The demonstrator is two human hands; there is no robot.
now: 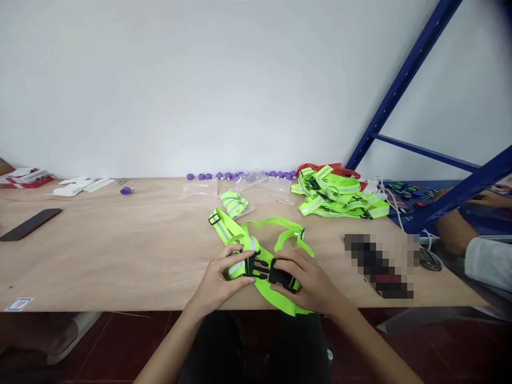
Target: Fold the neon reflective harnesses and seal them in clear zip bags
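Person's left hand (216,279) pinching black prong buckle half (250,264); right fingers curled round black socket buckle half (279,275), halves apart. Their reflective strap (276,299) lies on wooden table (120,256), nearer person than tangled strap heap (340,198), left of it.

Both forearms angle inward; the left hand (224,274) and right hand (301,277) face each other, fingers curled in pinches.
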